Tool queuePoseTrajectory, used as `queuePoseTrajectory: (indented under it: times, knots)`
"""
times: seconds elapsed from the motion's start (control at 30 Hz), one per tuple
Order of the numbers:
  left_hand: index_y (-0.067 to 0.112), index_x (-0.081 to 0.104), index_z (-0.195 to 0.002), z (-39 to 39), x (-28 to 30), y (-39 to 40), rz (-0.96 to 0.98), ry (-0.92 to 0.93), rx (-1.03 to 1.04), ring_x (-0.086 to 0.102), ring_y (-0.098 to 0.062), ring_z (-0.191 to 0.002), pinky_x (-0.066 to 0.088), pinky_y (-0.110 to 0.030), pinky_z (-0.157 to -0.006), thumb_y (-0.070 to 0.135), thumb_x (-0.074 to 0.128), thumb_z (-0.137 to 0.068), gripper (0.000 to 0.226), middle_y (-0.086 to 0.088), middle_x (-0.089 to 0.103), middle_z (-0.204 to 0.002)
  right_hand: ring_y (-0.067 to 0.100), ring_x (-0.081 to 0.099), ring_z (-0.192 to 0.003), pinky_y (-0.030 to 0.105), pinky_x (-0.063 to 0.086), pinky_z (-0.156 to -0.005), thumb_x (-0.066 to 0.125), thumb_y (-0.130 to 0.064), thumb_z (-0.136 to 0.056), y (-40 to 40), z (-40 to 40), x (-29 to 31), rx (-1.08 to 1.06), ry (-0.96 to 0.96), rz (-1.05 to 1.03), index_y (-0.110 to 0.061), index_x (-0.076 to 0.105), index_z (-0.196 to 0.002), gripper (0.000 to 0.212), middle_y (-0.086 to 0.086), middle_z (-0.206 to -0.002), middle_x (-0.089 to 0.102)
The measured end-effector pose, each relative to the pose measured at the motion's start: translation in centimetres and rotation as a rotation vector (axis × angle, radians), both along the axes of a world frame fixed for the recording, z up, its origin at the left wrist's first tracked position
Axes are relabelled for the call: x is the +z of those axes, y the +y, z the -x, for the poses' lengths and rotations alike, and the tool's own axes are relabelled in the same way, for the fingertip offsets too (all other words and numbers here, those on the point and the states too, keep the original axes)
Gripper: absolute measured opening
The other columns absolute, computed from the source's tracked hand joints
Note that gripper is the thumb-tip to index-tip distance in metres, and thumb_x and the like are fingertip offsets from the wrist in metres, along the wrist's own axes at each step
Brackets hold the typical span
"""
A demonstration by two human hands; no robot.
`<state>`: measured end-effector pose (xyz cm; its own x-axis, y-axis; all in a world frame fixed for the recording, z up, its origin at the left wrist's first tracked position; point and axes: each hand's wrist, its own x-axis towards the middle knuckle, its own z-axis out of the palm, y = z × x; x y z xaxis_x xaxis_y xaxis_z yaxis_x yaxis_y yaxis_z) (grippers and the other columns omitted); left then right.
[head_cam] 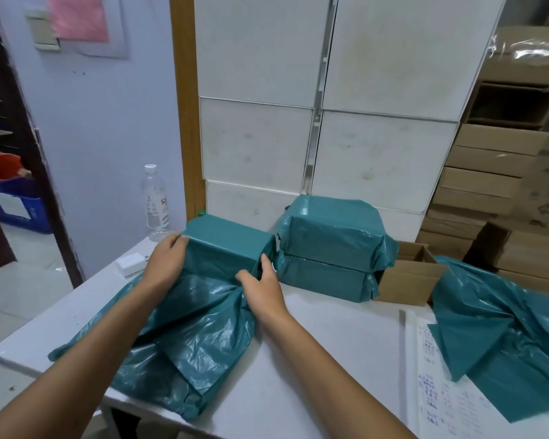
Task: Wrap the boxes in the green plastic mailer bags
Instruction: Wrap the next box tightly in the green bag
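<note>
A box inside a green mailer bag stands at the back of the white table. The bag's loose open end trails toward me, crumpled. My left hand presses on the box's near left corner through the plastic. My right hand grips the bag at the box's near right corner, thumb up along the edge. To the right, two wrapped boxes sit stacked one on the other. More empty green bags lie at the table's right side.
An open cardboard box sits behind the spare bags. A clear water bottle and a small white box stand at the back left. Large white cartons rise behind, brown cartons to the right. A printed sheet lies at near right.
</note>
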<state>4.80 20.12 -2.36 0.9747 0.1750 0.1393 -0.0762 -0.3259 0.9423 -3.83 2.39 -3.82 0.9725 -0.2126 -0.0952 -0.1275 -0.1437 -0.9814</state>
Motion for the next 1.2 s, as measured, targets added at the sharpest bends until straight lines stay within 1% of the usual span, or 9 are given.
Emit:
queuePoseTrajectory:
  times: [0.07,0.2,0.47,0.6,0.73,0.83,0.93,1.03,1.2]
  knots:
    - [0.017,0.061,-0.136,1.7,-0.1,-0.2,0.008,-0.011,-0.006,0.054,-0.023,-0.111,0.04,-0.037,-0.095,0.031,0.039,-0.111,0.036,-0.003,0.06,-0.125,0.019,0.055,-0.139,0.047,0.049,-0.116,0.063,-0.036,-0.087,0.0,1.1,-0.4,-0.004,-0.001,-0.027,-0.034,0.024,-0.168,0.09,-0.009,-0.163,0.045]
    - [0.016,0.058,-0.142,4.9,-0.4,-0.2,0.005,-0.022,0.022,0.053,-0.021,-0.112,0.038,-0.036,-0.094,0.031,0.039,-0.111,0.04,0.0,0.059,-0.128,0.016,0.065,-0.127,0.046,0.055,-0.11,0.064,-0.045,-0.074,0.0,3.0,-1.9,-0.004,-0.013,-0.073,-0.042,0.037,-0.159,0.089,-0.01,-0.15,0.061]
    - [0.014,0.058,-0.142,10.8,-1.2,-1.5,-0.014,-0.022,0.0,0.053,-0.02,-0.113,0.037,-0.034,-0.094,0.03,0.039,-0.111,0.039,-0.003,0.06,-0.133,0.017,0.062,-0.133,0.047,0.052,-0.112,0.068,-0.048,-0.072,-1.9,6.9,-4.1,-0.016,-0.014,-0.093,-0.041,0.036,-0.16,0.093,-0.011,-0.153,0.059]
    - [0.014,0.057,-0.143,13.5,-1.5,-4.5,0.011,-0.021,-0.053,0.051,-0.017,-0.114,0.036,-0.032,-0.095,0.028,0.039,-0.111,0.038,0.004,0.057,-0.128,0.017,0.067,-0.123,0.046,0.057,-0.107,0.068,-0.046,-0.073,-4.6,10.7,-3.5,-0.066,-0.023,-0.089,-0.041,0.04,-0.157,0.089,-0.008,-0.145,0.065]
    - [0.019,0.059,-0.141,15.1,-2.6,-7.5,-0.01,0.008,-0.133,0.057,-0.022,-0.12,0.044,-0.04,-0.104,0.032,0.04,-0.109,0.039,-0.002,0.063,-0.139,0.014,0.071,-0.114,0.045,0.059,-0.102,0.066,-0.039,-0.076,-7.7,14.2,-2.1,-0.104,-0.035,-0.091,-0.042,0.048,-0.15,0.076,-0.01,-0.132,0.071]
    - [0.021,0.058,-0.142,16.3,-3.1,-9.8,0.003,0.029,-0.192,0.057,-0.023,-0.124,0.044,-0.043,-0.109,0.035,0.039,-0.108,0.041,0.001,0.062,-0.14,0.014,0.07,-0.117,0.045,0.059,-0.104,0.067,-0.04,-0.076,-10.1,15.8,-2.0,-0.141,-0.023,-0.089,-0.043,0.045,-0.152,0.079,-0.012,-0.138,0.069]
    - [0.022,0.056,-0.144,17.3,-3.1,-12.0,0.008,0.04,-0.247,0.057,-0.02,-0.122,0.043,-0.038,-0.103,0.035,0.038,-0.108,0.042,0.003,0.061,-0.139,0.013,0.066,-0.121,0.045,0.056,-0.107,0.066,-0.037,-0.083,-12.2,17.1,-1.7,-0.177,-0.025,-0.074,-0.043,0.043,-0.148,0.07,-0.016,-0.141,0.064]
    - [0.026,0.055,-0.144,18.0,-3.6,-13.3,-0.007,0.058,-0.287,0.058,-0.02,-0.123,0.045,-0.04,-0.105,0.04,0.038,-0.106,0.044,0.003,0.062,-0.141,0.016,0.067,-0.122,0.048,0.056,-0.107,0.067,-0.044,-0.075,-14.3,17.6,-2.3,-0.206,-0.01,-0.067,-0.041,0.038,-0.158,0.088,-0.012,-0.145,0.064]
    - [0.027,0.053,-0.144,19.4,-4.5,-14.2,-0.032,0.034,-0.318,0.056,-0.016,-0.122,0.042,-0.033,-0.097,0.036,0.04,-0.109,0.038,0.007,0.059,-0.138,0.018,0.067,-0.122,0.048,0.057,-0.105,0.067,-0.041,-0.081,-16.1,18.9,-3.0,-0.217,0.029,-0.031,-0.041,0.035,-0.16,0.086,-0.007,-0.143,0.064]
